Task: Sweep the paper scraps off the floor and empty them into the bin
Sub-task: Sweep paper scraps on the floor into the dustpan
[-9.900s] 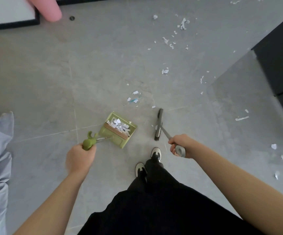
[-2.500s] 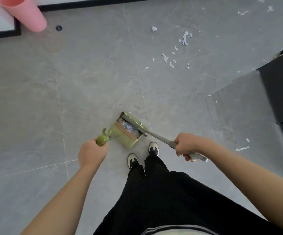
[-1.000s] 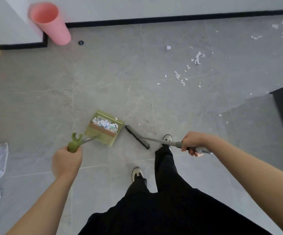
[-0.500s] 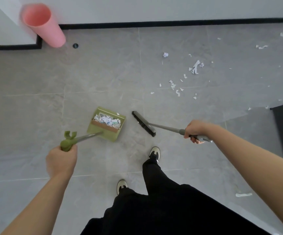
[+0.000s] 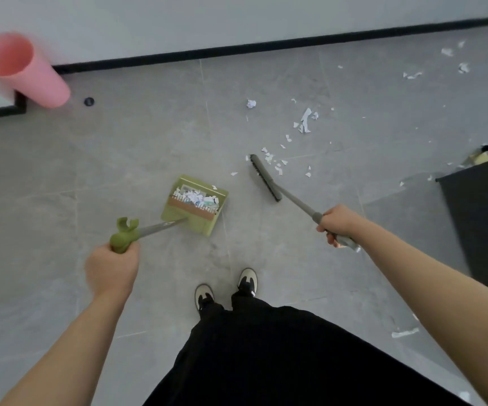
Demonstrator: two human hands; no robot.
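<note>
Head view: my left hand (image 5: 111, 266) has its grip wrapped round the green handle of the olive-green plastic long-handled dustpan (image 5: 195, 204), pan resting on the grey tiled floor (image 5: 120, 159) just ahead of my feet, already loaded with white paper scraps. My right hand (image 5: 338, 222) has its grip wrapped round the grey metal pole of the dark grey flat-headed broom (image 5: 265, 177), head down on the floor to the right of the pan and apart from it. Loose torn white paper scraps (image 5: 302, 124) lie just beyond and right of the broom head, more scattered toward the black skirting at far right, one strip (image 5: 404, 333) near my right forearm. Pink cylindrical plastic bin (image 5: 21, 70) stands far left against the wall, well apart from the pan. Step, as I read it: mid-sweep, lining up on the next cluster. Next move calls for placing the head behind those scraps, dragging them toward the pan mouth, pan lip flat on the floor. Emptying into the bin not yet done.
</note>
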